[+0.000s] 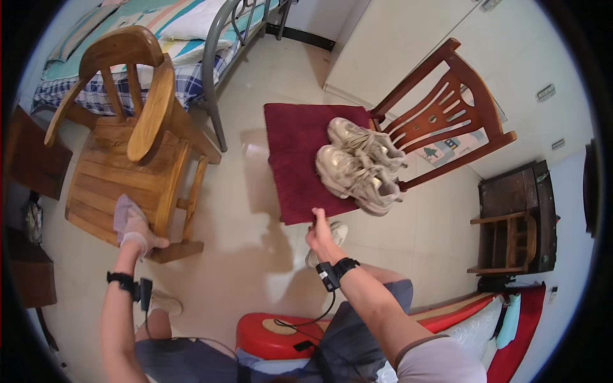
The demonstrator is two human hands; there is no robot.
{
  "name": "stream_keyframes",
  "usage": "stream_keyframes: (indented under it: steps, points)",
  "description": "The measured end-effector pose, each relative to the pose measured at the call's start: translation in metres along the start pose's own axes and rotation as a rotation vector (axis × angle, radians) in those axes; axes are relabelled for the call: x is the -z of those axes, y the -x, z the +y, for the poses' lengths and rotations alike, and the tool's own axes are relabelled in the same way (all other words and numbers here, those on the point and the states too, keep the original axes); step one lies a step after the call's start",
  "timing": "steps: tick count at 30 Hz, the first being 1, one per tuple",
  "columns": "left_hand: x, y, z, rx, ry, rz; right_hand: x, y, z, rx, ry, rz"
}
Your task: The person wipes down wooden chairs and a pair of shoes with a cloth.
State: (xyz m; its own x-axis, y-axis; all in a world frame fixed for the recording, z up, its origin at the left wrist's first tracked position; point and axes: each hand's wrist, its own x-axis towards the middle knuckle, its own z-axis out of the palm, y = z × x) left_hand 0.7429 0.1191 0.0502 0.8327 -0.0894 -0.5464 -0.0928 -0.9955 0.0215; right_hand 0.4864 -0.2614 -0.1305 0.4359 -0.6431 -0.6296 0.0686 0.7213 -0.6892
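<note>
My left hand (136, 230) holds a greyish-purple cloth (125, 213) against the front of a wooden armchair's slatted seat (119, 172). Its thumb points out past the seat's side edge, and a pale band circles the wrist. To the right stands a reddish-brown wooden chair (443, 110) whose seat bears a dark red cloth (306, 158). A pair of worn off-white lace-up sneakers (361, 165) rests there, toes toward the left. My right hand (322, 238) is at the cloth's near edge, thumb overlapping it in view; whether it grips anything is hidden.
A metal-framed bed (210, 62) with plaid bedding stands behind the armchair. White cabinets (397, 52) are beyond the reddish chair. At right stands a dark wooden cabinet (507, 191). Below me is a red stool (254, 335); cables (330, 306) run from both wrist devices.
</note>
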Motion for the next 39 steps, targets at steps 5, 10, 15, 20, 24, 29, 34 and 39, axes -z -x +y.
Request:
stream_keyframes:
  steps: [5,10,15,20,24,29,34,39]
  points:
    - [-0.022,-0.022,-0.025,-0.008,-0.043,0.039,-0.001,0.104,0.069,-0.315,0.101,-0.055]
    - [-0.022,-0.029,-0.009,0.056,-0.008,-0.027,0.026,0.157,0.097,-0.511,0.189,-0.074]
    - [-0.029,-0.037,-0.030,0.013,-0.045,0.018,0.011,0.225,0.031,-0.887,0.565,-0.257]
    - [-0.025,-0.019,-0.026,-0.002,-0.006,0.064,-0.001,0.258,-0.090,0.365,0.958,-0.428]
    - [-0.062,-0.003,-0.029,-0.067,0.074,0.290,0.017,0.193,-0.109,0.607,1.671,-0.142]
    - [-0.120,0.035,0.008,-0.234,0.356,0.147,0.023,0.156,-0.111,0.455,1.539,0.208]
    - [-0.168,0.112,-0.007,-0.362,1.133,0.099,0.005,0.182,-0.078,0.585,1.145,0.061]
    - [-0.117,0.238,-0.004,-0.320,1.788,0.017,-0.011,0.230,-0.052,0.618,0.770,-0.105]
